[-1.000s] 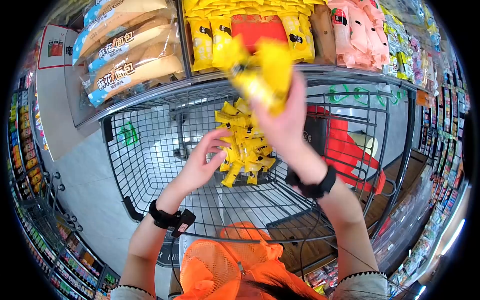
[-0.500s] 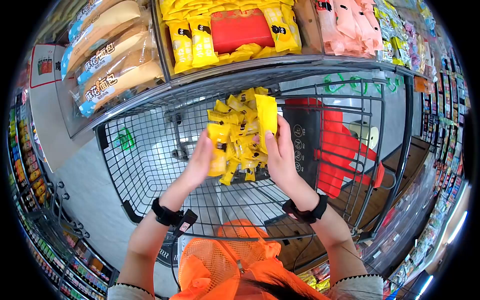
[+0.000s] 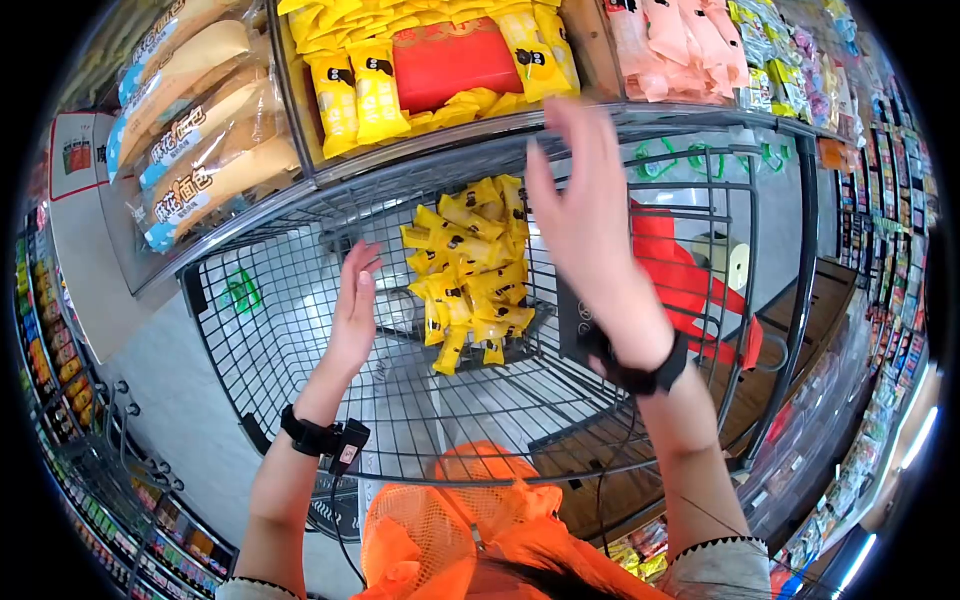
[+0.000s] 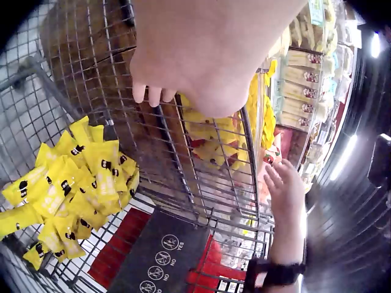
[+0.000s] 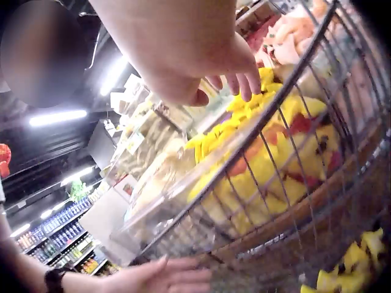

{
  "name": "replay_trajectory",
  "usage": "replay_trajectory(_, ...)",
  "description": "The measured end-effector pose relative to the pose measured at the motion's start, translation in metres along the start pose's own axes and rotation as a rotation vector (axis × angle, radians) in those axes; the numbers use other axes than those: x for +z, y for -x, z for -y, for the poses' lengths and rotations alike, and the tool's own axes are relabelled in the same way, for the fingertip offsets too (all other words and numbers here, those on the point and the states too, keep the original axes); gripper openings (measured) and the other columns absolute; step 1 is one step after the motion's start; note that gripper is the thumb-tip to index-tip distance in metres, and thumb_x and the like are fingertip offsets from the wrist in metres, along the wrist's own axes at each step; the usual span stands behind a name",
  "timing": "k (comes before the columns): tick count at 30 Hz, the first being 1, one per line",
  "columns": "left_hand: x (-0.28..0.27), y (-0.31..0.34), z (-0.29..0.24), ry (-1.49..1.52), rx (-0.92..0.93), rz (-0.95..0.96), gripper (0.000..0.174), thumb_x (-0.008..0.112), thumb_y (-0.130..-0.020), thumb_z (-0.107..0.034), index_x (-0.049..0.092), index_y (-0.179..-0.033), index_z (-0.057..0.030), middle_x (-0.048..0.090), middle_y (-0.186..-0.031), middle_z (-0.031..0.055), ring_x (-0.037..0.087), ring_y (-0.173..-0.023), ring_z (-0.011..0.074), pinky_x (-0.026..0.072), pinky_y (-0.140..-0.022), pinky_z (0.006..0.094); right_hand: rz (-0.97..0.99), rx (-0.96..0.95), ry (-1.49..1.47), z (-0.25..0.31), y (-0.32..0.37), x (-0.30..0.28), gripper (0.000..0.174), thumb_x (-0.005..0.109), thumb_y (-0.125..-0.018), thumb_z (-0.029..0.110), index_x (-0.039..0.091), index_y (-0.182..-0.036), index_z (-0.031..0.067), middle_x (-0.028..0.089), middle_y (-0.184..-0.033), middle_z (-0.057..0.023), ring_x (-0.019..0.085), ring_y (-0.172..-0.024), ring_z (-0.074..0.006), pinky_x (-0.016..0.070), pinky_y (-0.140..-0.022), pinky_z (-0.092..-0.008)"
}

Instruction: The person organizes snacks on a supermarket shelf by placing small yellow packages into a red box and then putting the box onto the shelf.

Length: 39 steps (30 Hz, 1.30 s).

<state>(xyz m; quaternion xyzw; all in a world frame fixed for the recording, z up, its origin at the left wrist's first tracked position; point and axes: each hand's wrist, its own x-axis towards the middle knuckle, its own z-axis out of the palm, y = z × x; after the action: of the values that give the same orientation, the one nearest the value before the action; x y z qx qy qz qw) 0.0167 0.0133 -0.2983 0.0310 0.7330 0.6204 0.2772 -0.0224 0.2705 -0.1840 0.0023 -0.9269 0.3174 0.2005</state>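
A heap of small yellow snack packets (image 3: 465,285) lies in the wire shopping cart (image 3: 300,405); the left wrist view shows the same packets (image 4: 73,189) with black cartoon marks. To the left of the heap is my left hand (image 3: 352,310), fingers extended and nothing in it. My right hand (image 3: 590,205) is raised over the cart's far side, its fingers spread and pointing toward the shelf, also holding nothing. Just beyond those fingertips is a shelf bin of more yellow packets (image 3: 375,95), stacked around a red box (image 3: 455,65).
Bagged long breads (image 3: 215,190) fill the bin at left, and pink packets (image 3: 690,50) the one at right. The shelf's front edge runs along the cart's far rim. A red cloth-like item (image 3: 670,260) hangs by the cart's right end.
The right hand came down from the shelf with yellow packets, and both hands held packets over the heap. Those are now released; the hands have parted and the right is back near the shelf.
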Motion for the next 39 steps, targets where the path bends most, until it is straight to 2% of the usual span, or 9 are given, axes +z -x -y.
replay_trajectory(3,0.004,0.001,0.002,0.012,-0.016,0.016,0.054,0.028,-0.098,-0.037,0.019,-0.140,-0.0043,0.034,-0.139,0.0145,0.039,-0.123,0.0265,0.0294,-0.102,0.0358,0.005,-0.002,0.269,-0.029,-0.063,0.021,0.045,0.064,-0.075,0.012,0.045,-0.111,-0.0060,0.048,-0.109,-0.0234,0.053,-0.100,-0.0382,0.0458,-0.084,-0.0400)
replay_trajectory(5,0.009,0.004,-0.002,-0.019,-0.005,0.062,0.053,0.028,-0.098,-0.036,0.019,-0.140,-0.0040,0.034,-0.139,0.0148,0.039,-0.123,0.0268,0.0288,-0.103,0.0361,0.201,0.405,0.439,-0.052,-0.089,0.047,0.057,0.067,-0.073,0.021,0.040,-0.116,-0.0054,0.048,-0.113,-0.0224,0.052,-0.104,-0.0368,0.0456,-0.086,-0.0413)
replay_trajectory(8,0.015,0.008,-0.008,-0.050,0.017,0.129,0.051,0.029,-0.098,-0.031,0.020,-0.140,-0.0028,0.033,-0.139,0.0155,0.038,-0.124,0.0270,0.0270,-0.104,0.0370,0.224,0.589,0.556,-0.072,-0.097,0.064,0.064,0.067,-0.073,0.023,0.035,-0.121,-0.0039,0.048,-0.116,-0.0218,0.051,-0.107,-0.0361,0.0439,-0.088,-0.0445)
replay_trajectory(18,-0.004,0.010,-0.007,0.028,-0.011,0.083,0.048,0.032,-0.098,-0.028,0.023,-0.140,-0.0061,0.036,-0.137,0.0142,0.041,-0.121,0.0245,0.0306,-0.100,0.0366,0.343,0.502,0.608,-0.075,-0.103,0.037,0.052,0.065,-0.074,0.021,0.043,-0.113,-0.0042,0.060,-0.103,-0.0206,0.062,-0.095,-0.0321,0.0516,-0.078,-0.0375)
replay_trajectory(27,0.002,0.013,-0.010,-0.013,-0.004,0.121,0.047,0.032,-0.098,-0.027,0.024,-0.139,-0.0056,0.039,-0.134,0.0134,0.044,-0.117,0.0223,0.0332,-0.098,0.0349,0.188,0.491,0.628,-0.075,-0.097,0.043,0.045,0.069,-0.070,0.023,0.048,-0.103,0.0017,0.063,-0.096,-0.0203,0.063,-0.093,-0.0323,0.0520,-0.078,-0.0378)
replay_trajectory(33,-0.003,0.010,-0.011,-0.005,-0.020,0.081,0.044,0.030,-0.099,-0.026,0.027,-0.137,-0.0054,0.044,-0.130,0.0130,0.048,-0.113,0.0211,0.0367,-0.094,0.0325,-0.041,0.424,0.210,-0.024,-0.073,0.013,0.044,0.053,-0.079,0.004,0.042,-0.121,0.0009,0.054,-0.110,-0.0193,0.053,-0.101,-0.0352,0.0437,-0.086,-0.0380)
replay_trajectory(35,-0.007,0.010,-0.008,0.008,-0.044,0.067,0.043,0.030,-0.099,-0.027,0.027,-0.137,-0.0056,0.044,-0.129,0.0129,0.048,-0.112,0.0208,0.0370,-0.094,0.0323,-0.328,0.042,-0.180,-0.015,-0.051,0.004,0.041,0.068,-0.072,0.014,0.047,-0.105,0.0005,0.063,-0.092,-0.0160,0.063,-0.083,-0.0229,0.0493,-0.073,-0.0310)
replay_trajectory(37,-0.009,0.010,-0.008,0.028,-0.075,0.040,0.043,0.029,-0.099,-0.028,0.028,-0.136,-0.0062,0.045,-0.128,0.0127,0.049,-0.112,0.0203,0.0376,-0.093,0.0320,-0.263,0.316,-0.554,0.022,-0.010,-0.004,0.037,0.066,-0.076,0.011,0.048,-0.107,0.0001,0.062,-0.089,-0.0098,0.059,-0.082,-0.0149,0.0472,-0.073,-0.0284)
replay_trajectory(39,-0.009,0.011,-0.008,0.023,-0.067,0.043,0.043,0.029,-0.099,-0.028,0.028,-0.136,-0.0061,0.045,-0.128,0.0127,0.049,-0.111,0.0203,0.0377,-0.093,0.0321,-0.096,0.379,-0.415,0.022,0.035,0.004,0.036,0.066,-0.077,0.013,0.050,-0.106,-0.0012,0.063,-0.091,-0.0130,0.062,-0.083,-0.0180,0.0480,-0.074,-0.0291)
